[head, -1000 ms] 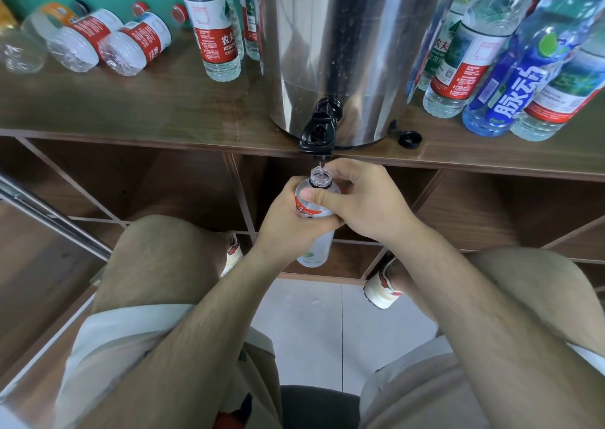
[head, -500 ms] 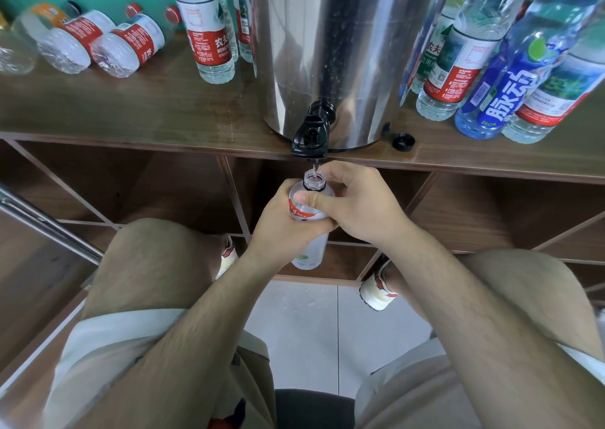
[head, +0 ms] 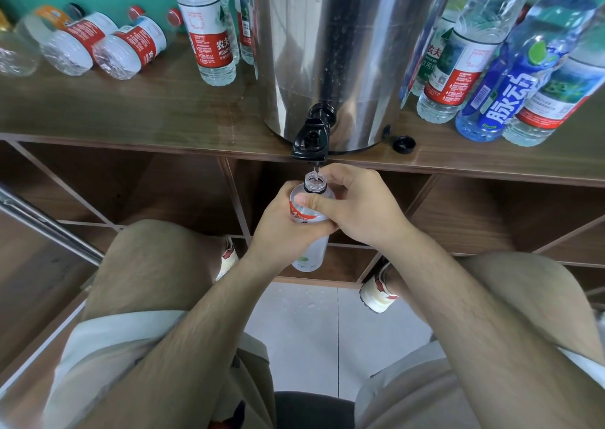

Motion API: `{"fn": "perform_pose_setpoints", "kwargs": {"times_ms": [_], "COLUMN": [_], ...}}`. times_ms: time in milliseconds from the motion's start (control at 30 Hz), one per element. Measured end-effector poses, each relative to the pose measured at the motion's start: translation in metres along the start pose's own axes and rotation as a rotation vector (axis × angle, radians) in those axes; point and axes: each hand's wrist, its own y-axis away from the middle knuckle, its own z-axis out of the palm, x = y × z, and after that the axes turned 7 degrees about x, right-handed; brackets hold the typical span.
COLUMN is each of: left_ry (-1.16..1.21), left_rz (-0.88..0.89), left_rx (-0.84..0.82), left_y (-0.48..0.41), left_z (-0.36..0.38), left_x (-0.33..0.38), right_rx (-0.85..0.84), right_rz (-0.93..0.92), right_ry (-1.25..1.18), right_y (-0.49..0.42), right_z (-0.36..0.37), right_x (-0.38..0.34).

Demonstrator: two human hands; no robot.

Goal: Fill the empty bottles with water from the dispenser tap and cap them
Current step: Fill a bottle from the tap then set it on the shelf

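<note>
Bottles first, upper left of the frame: a few clear lying bottles (head: 78, 42) with red labels are on their sides on the wooden bench (head: 131, 111), caps toward the green wall, print too blurry to read. There's a wide bare stretch of bench in front of them, out to the front edge. Lower left, a metal rail (head: 42, 229) cuts diagonally past the person's knee.

Next over, an upright bottle (head: 212, 35) shows a red label reading 农夫 and "NONGFU", just beside the steel dispenser (head: 343, 35). The dispenser sits right at the bench edge, so its black tap (head: 311, 138) overhangs the open cubbies (head: 147, 183) below.

Under the tap, center frame, the left hand (head: 278, 229) is wrapped round the body of the uncapped bottle (head: 310, 251). The right hand (head: 357, 209) clamps its shoulder, thumb across the red label. Only a "4" is readable there. The mouth sits directly below the spout, not touching it, with a thin thread of water between them.

Right of the dispenser base a loose black cap (head: 403, 143) lies near the edge. Upper right is crowded: a green-and-red labelled bottle (head: 458, 65) reading 农夫, then a blue bottle (head: 504, 101) marked 脉动, packed close together.
</note>
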Motion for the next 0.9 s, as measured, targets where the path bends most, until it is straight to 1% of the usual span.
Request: {"fn": "perform_pose_setpoints", "kwargs": {"times_ms": [267, 667, 900], "left_ry": [-0.011, 0.008, -0.028], "left_rz": [0.007, 0.001, -0.008], "left_rx": [-0.011, -0.006, -0.008], "left_y": [-0.0007, 0.0008, -0.0008], "left_z": [-0.0010, -0.0009, -0.0002], "left_x": [-0.0020, 0.0004, -0.0018], "right_rx": [0.000, 0.010, 0.009], "right_rz": [-0.024, -0.007, -0.005], "right_ry": [0.028, -0.023, -0.014], "right_y": [-0.0007, -0.0005, -0.0011], "right_z": [0.0010, 0.0025, 0.0019], "right_x": [0.0016, 0.0050, 0.0045]}}
